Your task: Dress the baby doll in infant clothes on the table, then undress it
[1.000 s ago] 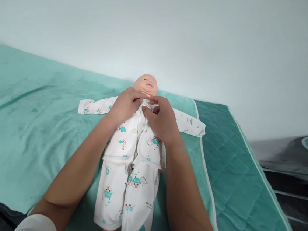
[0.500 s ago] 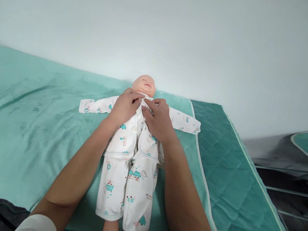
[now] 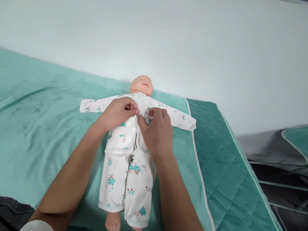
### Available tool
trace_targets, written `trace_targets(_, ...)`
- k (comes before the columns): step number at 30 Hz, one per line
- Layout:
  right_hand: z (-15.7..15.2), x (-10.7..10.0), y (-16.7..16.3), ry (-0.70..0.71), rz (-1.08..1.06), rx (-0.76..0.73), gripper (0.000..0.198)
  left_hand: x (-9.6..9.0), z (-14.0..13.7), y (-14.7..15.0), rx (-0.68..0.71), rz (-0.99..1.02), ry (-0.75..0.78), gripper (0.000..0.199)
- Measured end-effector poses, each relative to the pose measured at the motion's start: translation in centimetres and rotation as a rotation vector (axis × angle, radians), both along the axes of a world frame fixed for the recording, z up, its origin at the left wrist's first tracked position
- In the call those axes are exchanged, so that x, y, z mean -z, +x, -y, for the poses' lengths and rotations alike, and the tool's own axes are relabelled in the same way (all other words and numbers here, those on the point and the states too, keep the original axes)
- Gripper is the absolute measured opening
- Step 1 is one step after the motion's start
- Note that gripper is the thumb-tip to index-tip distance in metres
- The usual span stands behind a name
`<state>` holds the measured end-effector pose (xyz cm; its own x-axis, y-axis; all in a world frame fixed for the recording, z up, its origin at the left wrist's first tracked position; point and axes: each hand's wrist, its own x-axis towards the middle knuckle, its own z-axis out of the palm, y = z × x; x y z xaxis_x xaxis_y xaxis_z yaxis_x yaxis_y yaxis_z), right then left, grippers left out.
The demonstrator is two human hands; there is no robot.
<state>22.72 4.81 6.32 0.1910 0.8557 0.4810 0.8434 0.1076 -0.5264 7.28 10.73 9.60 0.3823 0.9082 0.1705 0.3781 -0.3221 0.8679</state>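
A baby doll (image 3: pixel 142 85) lies on its back, arms spread, in a white printed jacket (image 3: pixel 119 139) and matching trousers (image 3: pixel 138 191). At the chest, my left hand (image 3: pixel 119 112) pinches the jacket's front edge between thumb and fingers. Opposite it, my right hand (image 3: pixel 157 130) grips the other front edge, thumb close to the left fingertips. A button (image 3: pixel 133 126) shows on the front edge below my hands. The fastening between my fingertips is hidden. Both bare feet (image 3: pixel 113 222) stick out of the trouser legs.
The doll rests on a light green blanket (image 3: pixel 29 134) with a white-edged side. A darker quilted green cover (image 3: pixel 226 183) shows to the right. A white wall (image 3: pixel 163 31) stands behind. Metal bars (image 3: pixel 290 186) are visible at the far right.
Both hands have moved down the jacket front from the neckline to the chest, uncovering the collar. They still pinch the front edges. The view has shifted slightly.
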Motion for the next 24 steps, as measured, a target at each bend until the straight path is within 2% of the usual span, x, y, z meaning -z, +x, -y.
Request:
trace_targets(4, 0.0, -0.3, -0.6, -0.043, 0.008, 0.015, 0.017, -0.2, 0.1, -0.2, 0.008, -0.03, -0.018, 0.01)
trace_targets(9, -0.6, -1.0, 0.7, -0.154, -0.121, -0.011, 0.01, -0.3, 0.1, 0.3, -0.013, 0.015, -0.049, 0.012)
trace_targets(13, -0.5, -1.9, 2.1, -0.224, -0.403, -0.12, 0.009, -0.2, 0.3, 0.9, -0.026, 0.12, -0.12, 0.012)
trace_targets(17, 0.1, -2.2, 2.2, -0.293, -0.717, -0.147, 0.016, -0.2, 0.6, 1.6, -0.027, 0.214, -0.204, 0.011)
trace_targets(24, 0.4, -1.2, 1.4, -0.237, -0.905, -0.177, 0.026, -0.5, 0.9, 2.3, -0.031, 0.286, -0.272, 0.01)
